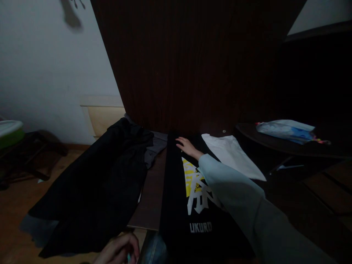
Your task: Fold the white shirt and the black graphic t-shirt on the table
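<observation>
A black T-shirt (pixel 176 198) with a yellow and white print and the letters "UKURO" lies spread flat on a dark wooden surface (pixel 151 198). Near its far end, my right hand (pixel 189 147) rests on the cloth, fingers stretched out and open. My left hand (pixel 121 249) is at the bottom edge with its fingers curled closed; a bit of teal shows by them, too small to name. Left of the T-shirt lies a heap of black clothing (pixel 101 187), with dark grey cloth (pixel 156 146) at its far side. A folded white garment (pixel 233 154) lies to the right, partly behind my sleeve.
A tall dark wooden panel (pixel 189 66) rises behind the clothes. A plastic packet (pixel 286 130) lies on a dark rounded surface (pixel 255 137) at the right. At the left edge, a green and white container (pixel 11 134) sits on a dark stand (pixel 33 146).
</observation>
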Tool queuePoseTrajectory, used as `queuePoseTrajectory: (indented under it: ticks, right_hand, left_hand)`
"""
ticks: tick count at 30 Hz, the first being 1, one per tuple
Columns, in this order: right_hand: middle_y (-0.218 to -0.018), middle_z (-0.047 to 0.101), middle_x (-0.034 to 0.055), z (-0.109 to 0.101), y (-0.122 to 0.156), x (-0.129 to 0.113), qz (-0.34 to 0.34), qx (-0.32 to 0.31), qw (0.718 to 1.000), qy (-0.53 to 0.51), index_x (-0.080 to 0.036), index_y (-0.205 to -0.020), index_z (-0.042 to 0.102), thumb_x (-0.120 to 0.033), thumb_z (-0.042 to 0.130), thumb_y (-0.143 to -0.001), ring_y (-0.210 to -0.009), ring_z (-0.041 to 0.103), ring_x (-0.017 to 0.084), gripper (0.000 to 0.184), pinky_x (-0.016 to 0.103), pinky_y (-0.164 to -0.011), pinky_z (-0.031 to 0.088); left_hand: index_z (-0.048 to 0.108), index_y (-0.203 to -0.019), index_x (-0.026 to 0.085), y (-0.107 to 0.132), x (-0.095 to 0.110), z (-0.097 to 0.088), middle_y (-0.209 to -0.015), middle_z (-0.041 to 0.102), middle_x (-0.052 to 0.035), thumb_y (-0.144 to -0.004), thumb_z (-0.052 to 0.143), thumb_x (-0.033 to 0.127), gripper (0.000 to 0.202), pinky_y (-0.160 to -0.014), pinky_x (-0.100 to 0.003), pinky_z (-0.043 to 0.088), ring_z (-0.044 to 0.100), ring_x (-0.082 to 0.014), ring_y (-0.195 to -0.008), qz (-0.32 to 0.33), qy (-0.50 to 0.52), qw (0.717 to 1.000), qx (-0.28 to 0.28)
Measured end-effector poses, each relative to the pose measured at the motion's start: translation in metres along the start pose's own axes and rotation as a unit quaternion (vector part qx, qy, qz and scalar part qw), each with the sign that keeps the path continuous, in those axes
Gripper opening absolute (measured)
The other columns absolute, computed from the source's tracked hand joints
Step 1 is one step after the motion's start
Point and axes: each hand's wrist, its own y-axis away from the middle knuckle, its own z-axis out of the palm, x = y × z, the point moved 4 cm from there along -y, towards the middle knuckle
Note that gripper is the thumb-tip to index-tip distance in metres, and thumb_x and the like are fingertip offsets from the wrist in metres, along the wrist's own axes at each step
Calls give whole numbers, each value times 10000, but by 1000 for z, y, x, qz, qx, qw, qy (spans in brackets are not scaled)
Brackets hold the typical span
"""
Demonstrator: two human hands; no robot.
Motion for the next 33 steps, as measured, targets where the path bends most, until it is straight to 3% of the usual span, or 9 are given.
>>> queuePoseTrajectory:
  ticks: [3, 7, 10, 12, 16, 19, 23, 28, 33]
  right_hand:
    - [-1364, 379, 78, 16, 12, -7, -17, -31, 993, 114, -218, -1224, 493, -375, 435, -841, -1281, 286, 235, 417, 416, -1040, 228]
    - [-1397, 327, 71, 20, 18, -10, -13, -50, 979, 198, -214, -1295, 408, -395, 333, -882, -1299, 252, 238, 457, 418, -1036, 225]
    - [-1393, 330, 83, 16, 19, -12, -17, -49, 980, 191, -197, -1286, 422, -384, 343, -879, -1297, 258, 239, 455, 421, -1035, 228]
    - [-1386, 344, 82, 15, 20, -12, -15, -42, 983, 176, -207, -1270, 441, -375, 373, -867, -1294, 268, 236, 442, 432, -1037, 224]
    - [-1364, 379, 84, 16, 18, -9, -8, -25, 994, 109, -204, -1234, 477, -361, 448, -827, -1280, 300, 234, 437, 450, -1046, 210]
    - [-1281, 481, 83, 12, 13, -1, -3, 38, 999, -16, -196, -1118, 563, -250, 480, -784, -1209, 409, 205, 348, 418, -1035, 266]
    - [-1085, 598, 77, 2, 8, 17, 32, 164, 974, -154, -193, -977, 594, -166, 418, -760, -1023, 553, 163, 280, 352, -934, 409]
    - [-1048, 591, 106, -1, 7, 29, 68, 204, 959, -182, -169, -1013, 528, -202, 422, -761, -922, 592, 164, 275, 344, -832, 480]
    - [-1027, 598, 100, -1, 10, 24, 81, 239, 930, -267, -186, -1039, 486, -281, 528, -724, -885, 603, 161, 332, 332, -803, 495]
  left_hand:
    - [602, -802, 216, -20, 71, -34, -771, 622, -27, -847, 338, 454, 359, -687, -229, 436, 561, -145, -726, 56, -127, 988, 65]
    - [610, -903, 228, -108, 135, -48, -922, 642, -35, -806, 426, 317, 226, -820, -263, 417, 574, -169, -875, 139, -247, 958, 53]
    - [621, -898, 211, -198, 139, -64, -1005, 632, -80, -684, 578, 236, 220, -886, -327, 384, 561, -237, -976, 84, -261, 948, 159]
    - [614, -882, 181, -246, 132, -82, -1042, 615, -109, -604, 642, 178, 280, -917, -342, 362, 534, -265, -1044, 29, -173, 940, 291]
    - [574, -900, 128, -309, 116, -105, -1027, 608, -165, -601, 655, 203, 319, -895, -383, 374, 518, -295, -1072, 10, -105, 926, 363]
    - [573, -810, 124, -332, 106, -113, -889, 640, -144, -606, 646, 223, 238, -799, -362, 431, 586, -281, -935, 27, -48, 927, 372]
    - [566, -725, 145, -344, 101, -111, -746, 633, -55, -600, 603, 201, 143, -720, -292, 457, 604, -217, -810, 91, 35, 927, 362]
    - [525, -841, 169, -341, 103, -106, -747, 603, 11, -647, 501, 248, 211, -669, -227, 462, 591, -136, -730, 150, 138, 916, 346]
    - [538, -934, 171, -334, 109, -103, -851, 619, -9, -543, 520, 167, 391, -729, -244, 456, 585, -150, -810, 201, 258, 909, 260]
